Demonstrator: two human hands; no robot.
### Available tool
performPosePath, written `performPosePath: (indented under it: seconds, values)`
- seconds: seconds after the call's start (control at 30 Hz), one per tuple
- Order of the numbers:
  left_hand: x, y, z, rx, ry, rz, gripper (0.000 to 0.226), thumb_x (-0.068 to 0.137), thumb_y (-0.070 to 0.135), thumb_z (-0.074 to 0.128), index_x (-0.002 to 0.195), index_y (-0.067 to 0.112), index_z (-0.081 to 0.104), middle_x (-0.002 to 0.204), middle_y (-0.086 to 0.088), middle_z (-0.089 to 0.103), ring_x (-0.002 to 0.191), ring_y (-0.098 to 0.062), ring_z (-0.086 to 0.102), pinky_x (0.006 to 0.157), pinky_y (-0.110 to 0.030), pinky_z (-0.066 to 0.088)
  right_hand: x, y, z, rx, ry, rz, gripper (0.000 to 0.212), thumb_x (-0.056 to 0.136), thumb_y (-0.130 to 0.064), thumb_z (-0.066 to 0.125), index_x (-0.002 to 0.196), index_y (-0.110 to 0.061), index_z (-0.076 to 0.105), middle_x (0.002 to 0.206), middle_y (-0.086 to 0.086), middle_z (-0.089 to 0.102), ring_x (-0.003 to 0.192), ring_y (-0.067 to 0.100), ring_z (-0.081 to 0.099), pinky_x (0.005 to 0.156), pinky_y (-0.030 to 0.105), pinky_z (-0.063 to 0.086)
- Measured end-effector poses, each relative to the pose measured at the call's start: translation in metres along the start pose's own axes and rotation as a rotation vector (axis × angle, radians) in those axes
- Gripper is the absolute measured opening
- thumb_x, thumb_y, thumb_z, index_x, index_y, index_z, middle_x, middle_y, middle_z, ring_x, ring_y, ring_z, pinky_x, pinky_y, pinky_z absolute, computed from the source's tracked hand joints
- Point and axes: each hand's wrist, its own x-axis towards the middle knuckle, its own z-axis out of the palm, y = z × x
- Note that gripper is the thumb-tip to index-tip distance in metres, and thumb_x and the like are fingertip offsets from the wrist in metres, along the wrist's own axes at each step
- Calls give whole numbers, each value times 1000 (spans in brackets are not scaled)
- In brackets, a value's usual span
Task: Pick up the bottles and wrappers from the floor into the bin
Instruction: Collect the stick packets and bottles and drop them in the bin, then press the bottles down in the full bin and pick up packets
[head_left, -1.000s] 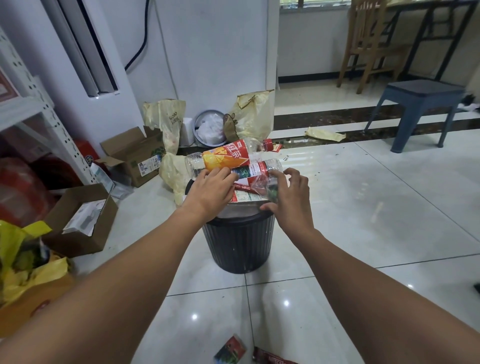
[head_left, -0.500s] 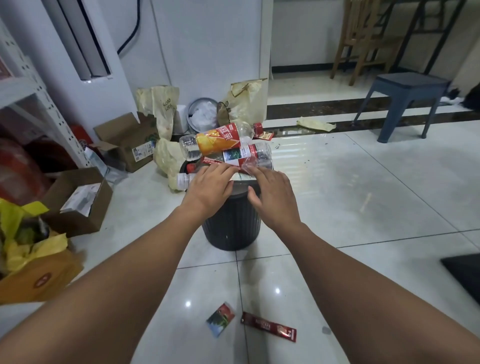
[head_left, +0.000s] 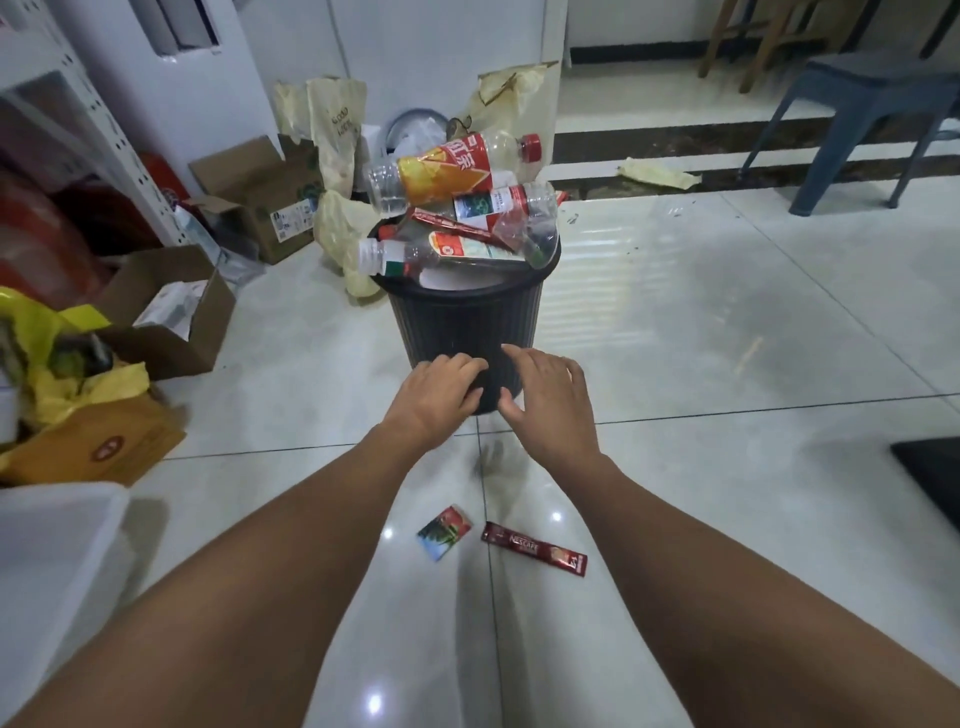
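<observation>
Two bare forearms reach forward from the bottom edge, over the glossy white tiled floor.

Between the forearms, nearer than the hands, two wrappers lie flat on the tiles. One is a small red-and-green sachet, closer to the left forearm. The other is a long dark-red Nescafé stick, just to its right; the two are near each other but apart. Neither hand touches them.

The left hand is palm down and holds nothing, its fingers loosely bent. The right hand is just beside it, palm down, fingers spread and relaxed, also empty. Both sit in front of the lower wall of the black ribbed bin; whether the fingertips touch it cannot be told.

The bin stands upright on the floor, heaped above its rim. A clear bottle with a white cap lies across the near rim, neck poking out to the left. Above it lie a red stick wrapper, a crumpled clear bottle and a bottle with a red, white and green label. On top lies an orange-labelled bottle with a red cap.

To the left are a white tub, an orange carton, a yellow plastic bag and an open cardboard box. Behind the bin, pale yellow bags lean by the white wall. Far right are a blue stool and a crumpled yellow scrap on the dark floor strip.
</observation>
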Motion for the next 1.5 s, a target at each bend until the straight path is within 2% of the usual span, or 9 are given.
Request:
performPosePath:
  seconds: [0.23, 0.43, 0.6, 0.77, 0.93, 1.1, 1.27, 1.43, 1.5]
  values:
    - [-22, -15, 69, -14, -144, -77, 43, 96, 35, 43, 137, 23, 37, 136, 0, 45, 118, -23, 45, 98, -38, 34, -30, -2, 51, -5, -115, 25, 52, 94, -32, 43, 145, -24, 33, 142, -6, 44, 133, 11, 35, 115, 33, 10]
    - [-46, -22, 111, 10, -334, -125, 53, 93, 46, 45, 139, 24, 31, 140, -2, 37, 123, -24, 39, 98, -44, 36, -39, 11, 78, -40, -178, 50, 52, 94, -30, 46, 143, -23, 34, 141, -4, 44, 132, 13, 36, 115, 33, 11]
    - [-60, -18, 134, -21, -493, -163, 59, 88, 47, 53, 136, 20, 33, 133, -5, 36, 120, -24, 37, 92, -42, 38, -51, 22, 95, -31, -189, 113, 52, 92, -26, 47, 143, -22, 35, 136, -1, 47, 128, 18, 39, 113, 31, 13]
    - [-71, -18, 144, -19, -568, -185, 57, 84, 49, 56, 127, 17, 37, 124, -6, 34, 116, -24, 34, 86, -42, 39, -60, 28, 108, -34, -235, 111, 53, 90, -27, 47, 142, -23, 36, 134, -1, 48, 125, 20, 39, 111, 31, 14]
    - [-77, -13, 145, -16, -577, -235, 40, 86, 30, 54, 118, 11, 37, 121, -9, 36, 112, -25, 35, 79, -37, 36, -55, 28, 111, -29, -228, 119, 53, 90, -27, 49, 141, -22, 38, 133, 2, 48, 123, 23, 40, 109, 32, 18]
    - [-79, -6, 146, 82, -669, -221, 45, 82, 20, 56, 120, 9, 34, 122, -10, 36, 114, -27, 37, 83, -37, 37, -56, 22, 111, -42, -254, 98, 52, 89, -25, 48, 140, -22, 39, 131, 2, 48, 118, 23, 40, 106, 31, 19]
    - [-83, -6, 147, 141, -686, -156, 36, 88, 13, 45, 122, 6, 35, 124, -12, 39, 113, -28, 42, 85, -37, 37, -61, 18, 108, -52, -303, 81, 50, 90, -23, 46, 139, -23, 39, 131, 2, 48, 119, 22, 40, 105, 30, 19]
    - [-77, -7, 136, 119, -650, -134, 29, 92, 5, 36, 121, 3, 36, 122, -15, 38, 103, -31, 51, 74, -38, 39, -67, 19, 102, -106, -369, 63, 51, 89, -20, 45, 140, -23, 37, 129, 2, 49, 118, 23, 42, 105, 31, 21]
    - [-69, -9, 127, 87, -623, -145, 34, 91, 3, 36, 124, 3, 35, 123, -15, 38, 105, -32, 51, 76, -40, 40, -70, 21, 101, -116, -407, 70, 54, 88, -19, 48, 141, -22, 35, 129, 3, 48, 117, 24, 42, 104, 32, 23]
